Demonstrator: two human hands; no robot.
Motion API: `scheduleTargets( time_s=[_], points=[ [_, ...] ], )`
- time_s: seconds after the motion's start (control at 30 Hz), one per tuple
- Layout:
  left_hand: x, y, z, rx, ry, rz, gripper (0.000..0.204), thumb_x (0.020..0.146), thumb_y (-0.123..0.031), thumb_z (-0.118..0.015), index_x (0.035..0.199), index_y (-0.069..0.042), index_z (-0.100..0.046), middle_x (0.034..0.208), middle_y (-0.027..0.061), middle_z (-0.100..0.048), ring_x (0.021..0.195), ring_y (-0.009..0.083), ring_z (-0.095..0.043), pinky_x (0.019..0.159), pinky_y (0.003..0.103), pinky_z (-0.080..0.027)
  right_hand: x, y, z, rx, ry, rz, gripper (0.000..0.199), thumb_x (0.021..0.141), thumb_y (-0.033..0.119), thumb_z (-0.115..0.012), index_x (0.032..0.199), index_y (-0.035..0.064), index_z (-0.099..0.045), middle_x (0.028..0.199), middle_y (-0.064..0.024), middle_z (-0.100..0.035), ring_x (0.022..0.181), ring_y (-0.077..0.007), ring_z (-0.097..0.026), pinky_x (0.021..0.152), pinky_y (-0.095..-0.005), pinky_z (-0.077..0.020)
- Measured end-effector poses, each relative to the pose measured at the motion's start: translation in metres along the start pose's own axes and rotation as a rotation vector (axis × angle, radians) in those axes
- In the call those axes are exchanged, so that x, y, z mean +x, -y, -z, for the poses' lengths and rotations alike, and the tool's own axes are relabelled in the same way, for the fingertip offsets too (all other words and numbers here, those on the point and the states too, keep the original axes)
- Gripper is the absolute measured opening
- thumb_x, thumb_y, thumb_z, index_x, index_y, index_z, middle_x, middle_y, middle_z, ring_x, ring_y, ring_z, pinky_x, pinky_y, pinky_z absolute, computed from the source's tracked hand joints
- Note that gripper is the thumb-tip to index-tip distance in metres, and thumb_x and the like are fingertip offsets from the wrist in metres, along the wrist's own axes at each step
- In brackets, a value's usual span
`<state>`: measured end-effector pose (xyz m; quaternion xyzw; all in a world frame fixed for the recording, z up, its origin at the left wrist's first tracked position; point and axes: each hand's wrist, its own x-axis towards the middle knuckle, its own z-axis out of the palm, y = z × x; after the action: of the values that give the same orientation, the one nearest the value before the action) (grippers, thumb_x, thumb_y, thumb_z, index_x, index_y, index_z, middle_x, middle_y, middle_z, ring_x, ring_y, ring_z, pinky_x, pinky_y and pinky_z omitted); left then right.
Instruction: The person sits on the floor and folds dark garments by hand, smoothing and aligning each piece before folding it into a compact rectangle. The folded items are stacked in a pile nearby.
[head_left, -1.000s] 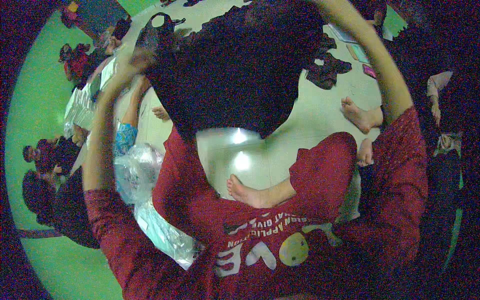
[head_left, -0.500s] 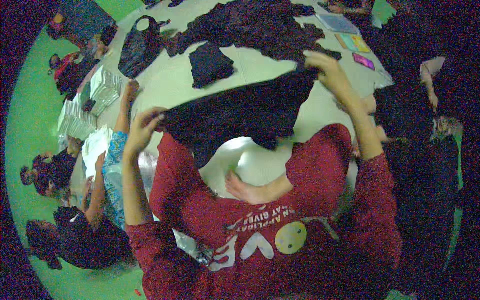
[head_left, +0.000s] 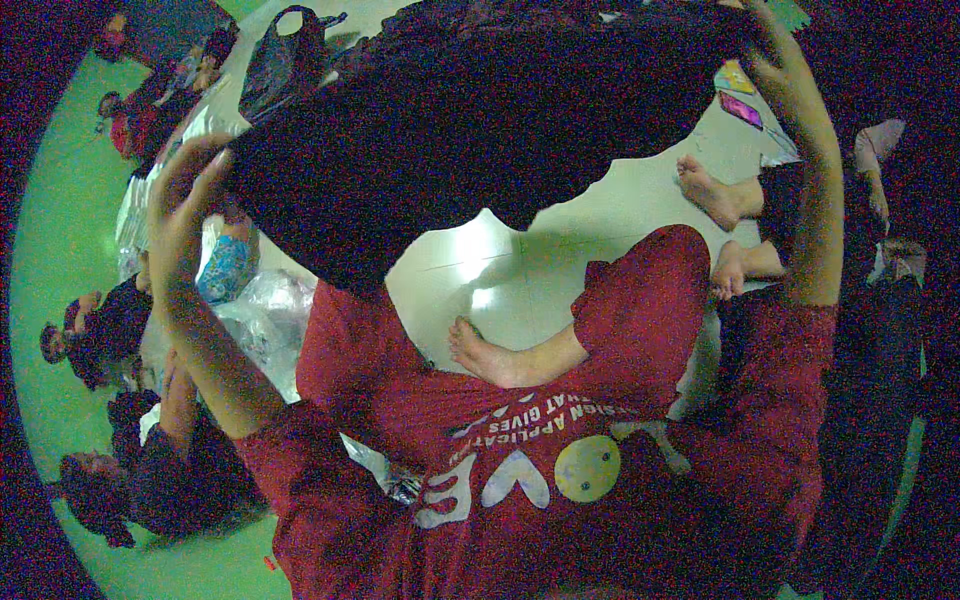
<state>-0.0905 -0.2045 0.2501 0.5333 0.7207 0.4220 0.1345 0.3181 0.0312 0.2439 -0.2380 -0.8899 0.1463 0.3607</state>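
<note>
We see a dark cloth (head_left: 470,130) spread wide above a pale floor (head_left: 640,190), lifted at both ends.

From the left, we find a co-worker (head_left: 190,480) in dark clothing, then the left hand (head_left: 188,180), its grip clenched on the cloth's left end. Near it lie a dark bag (head_left: 275,75) with a looped handle and, lower down, clear plastic wrapping (head_left: 275,310) beside a red-clad leg (head_left: 350,340). At centre we see the cloth hanging between the two arms, its lower edge uneven, with a bare foot (head_left: 490,357) resting on the floor below. Farther right, we note a neighbour's foot (head_left: 712,195) and a pink packet (head_left: 740,108); above them the right hand (head_left: 768,50), blurred and partly cut off by the upper edge, has its grip grasping the cloth's right end.
</note>
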Motion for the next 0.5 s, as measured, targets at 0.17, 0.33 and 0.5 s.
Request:
scheduleTargets(
  time_s=[0.17, 0.33, 0.5],
  points=[
    [0.077, 0.052, -0.042, -0.078, 0.242, 0.118, 0.023, 0.084, -0.02, -0.058, 0.102, -0.006, -0.058, 0.088, 0.0035, -0.06, 0.068, 0.0155, -0.061, 0.058, 0.026, -0.05, 0.032, -0.014, -0.041, -0.201, 0.089, -0.031, 0.073, 0.063, -0.015, -0.037, 0.132, 0.0122, -0.037, 0.132, -0.0123, -0.041, 0.121, -0.0242, -0.039, 0.099, -0.0343, -0.0312],
    [0.101, 0.045, -0.022, -0.156, 0.034, -0.008, 0.027, 0.084, -0.018, -0.059, 0.104, -0.001, -0.055, 0.092, 0.008, -0.061, 0.079, 0.0204, -0.064, 0.067, 0.032, -0.053, 0.023, -0.01, -0.047, -0.191, 0.059, -0.058, 0.069, 0.066, -0.013, -0.038, 0.13, 0.0114, -0.038, 0.132, -0.0125, -0.041, 0.121, -0.0243, -0.039, 0.1, -0.0348, -0.031],
    [0.067, 0.042, -0.017, -0.226, 0.015, -0.052, 0.026, 0.084, -0.014, -0.058, 0.105, 0.0, -0.055, 0.096, 0.009, -0.06, 0.086, 0.0174, -0.061, 0.074, 0.03, -0.051, 0.001, 0.001, -0.032, -0.138, 0.03, -0.14, 0.065, 0.068, -0.011, -0.039, 0.129, 0.0107, -0.039, 0.132, -0.0127, -0.042, 0.121, -0.0244, -0.039, 0.1, -0.0354, -0.0308]
  ],
)
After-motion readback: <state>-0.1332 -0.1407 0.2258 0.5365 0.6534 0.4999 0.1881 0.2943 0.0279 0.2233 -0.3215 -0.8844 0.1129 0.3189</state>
